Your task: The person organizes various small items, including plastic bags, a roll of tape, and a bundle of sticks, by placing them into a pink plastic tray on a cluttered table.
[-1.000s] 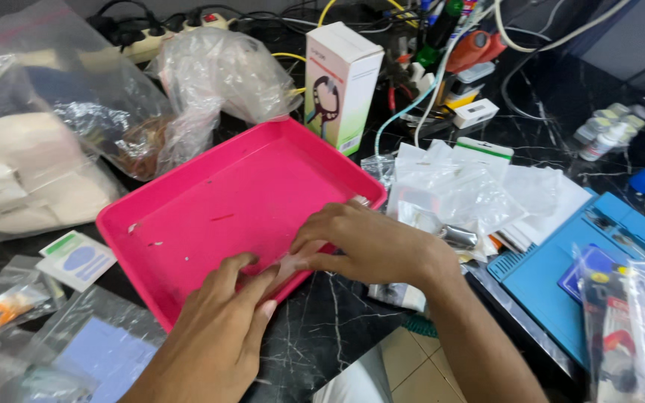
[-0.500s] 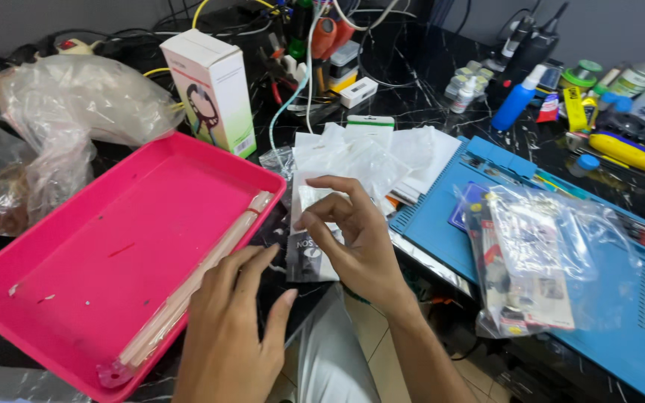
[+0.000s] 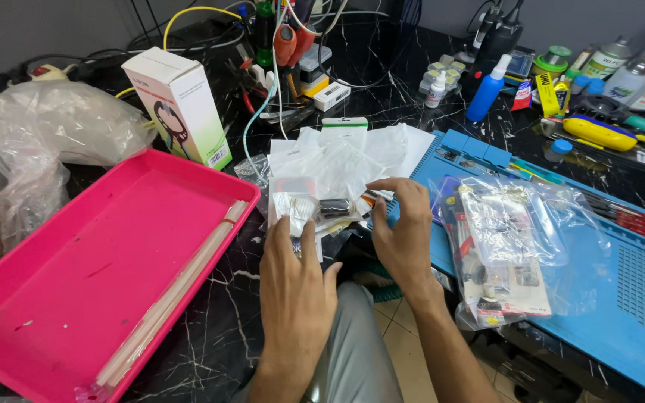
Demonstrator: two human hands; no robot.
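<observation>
My left hand (image 3: 296,287) and my right hand (image 3: 404,235) meet at the near edge of a pile of small clear bags (image 3: 337,160) on the black marble table. Between their fingertips they pinch one small clear bag (image 3: 315,207) that has a dark part inside. The left fingers grip its left side and the right fingers curl onto its right end. A pink tray (image 3: 113,246) lies to the left of my hands. A long clear strip (image 3: 181,291) rests along the tray's right rim.
A white and green box (image 3: 181,104) stands behind the tray, and crumpled plastic bags (image 3: 39,142) lie far left. On the right, a blue work mat (image 3: 606,298) carries a large clear bag of packets (image 3: 509,246). Bottles (image 3: 487,89), a yellow tool (image 3: 599,133) and cables crowd the back.
My hands have left the pink tray and moved right to the pile of small bags. The long clear strip now lies in the tray. The view has swung right.
</observation>
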